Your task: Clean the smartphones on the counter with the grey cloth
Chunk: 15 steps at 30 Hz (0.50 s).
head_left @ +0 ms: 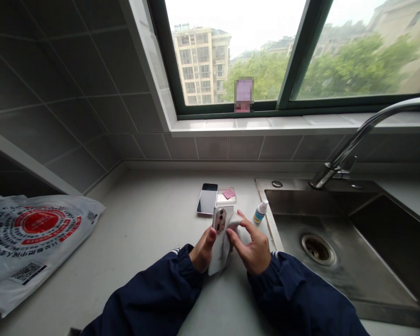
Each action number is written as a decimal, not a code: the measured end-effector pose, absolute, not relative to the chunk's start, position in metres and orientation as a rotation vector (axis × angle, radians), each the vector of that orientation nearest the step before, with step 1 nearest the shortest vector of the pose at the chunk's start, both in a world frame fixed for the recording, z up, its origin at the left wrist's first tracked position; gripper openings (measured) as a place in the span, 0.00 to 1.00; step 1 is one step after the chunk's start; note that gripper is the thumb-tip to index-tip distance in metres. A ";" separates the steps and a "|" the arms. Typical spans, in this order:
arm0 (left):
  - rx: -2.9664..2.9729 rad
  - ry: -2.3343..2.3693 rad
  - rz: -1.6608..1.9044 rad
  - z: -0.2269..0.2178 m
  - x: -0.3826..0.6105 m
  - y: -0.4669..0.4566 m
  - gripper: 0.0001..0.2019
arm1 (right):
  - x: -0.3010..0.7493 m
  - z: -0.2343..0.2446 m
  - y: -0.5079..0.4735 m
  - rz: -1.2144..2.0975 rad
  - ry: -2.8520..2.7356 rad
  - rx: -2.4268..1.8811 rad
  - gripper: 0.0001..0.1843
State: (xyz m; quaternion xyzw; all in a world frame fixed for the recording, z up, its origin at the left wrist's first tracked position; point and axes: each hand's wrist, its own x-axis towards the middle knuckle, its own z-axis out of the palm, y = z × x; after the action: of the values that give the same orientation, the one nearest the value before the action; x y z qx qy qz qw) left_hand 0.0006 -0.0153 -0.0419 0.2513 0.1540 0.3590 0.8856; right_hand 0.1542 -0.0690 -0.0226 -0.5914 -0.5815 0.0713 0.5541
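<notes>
Head view: I see left hand [203, 252] gripping phone [220, 221] in cloth [220, 252]. Right hand [255, 249] pinches cloth beside steel sink [294, 200].

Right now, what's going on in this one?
A person at a kitchen counter holds a champagne-coloured smartphone in a white cloth. The left hand grips phone and cloth from below, while the right hand has its fingers on the cloth. Beyond them lie a second phone, a clear tray holding a pink square, and a small white-capped bottle beside the steel sink.
</notes>
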 end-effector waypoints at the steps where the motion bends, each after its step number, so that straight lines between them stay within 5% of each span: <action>1: 0.554 0.320 0.712 -0.041 0.001 -0.016 0.33 | 0.155 -0.022 -0.068 0.178 -1.380 -1.387 0.13; 6: 0.702 0.344 0.610 -0.032 0.007 -0.018 0.35 | 0.159 -0.015 -0.066 0.177 -1.400 -1.361 0.05; 15: 0.542 0.321 0.655 -0.004 0.014 -0.011 0.43 | 0.162 -0.007 -0.068 0.196 -1.229 -1.349 0.05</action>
State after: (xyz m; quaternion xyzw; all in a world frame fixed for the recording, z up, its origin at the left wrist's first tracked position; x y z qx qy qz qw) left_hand 0.0139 -0.0107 -0.0035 0.2618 0.1553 0.3164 0.8984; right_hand 0.1621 -0.0680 -0.0071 -0.5838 -0.5318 0.0847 0.6076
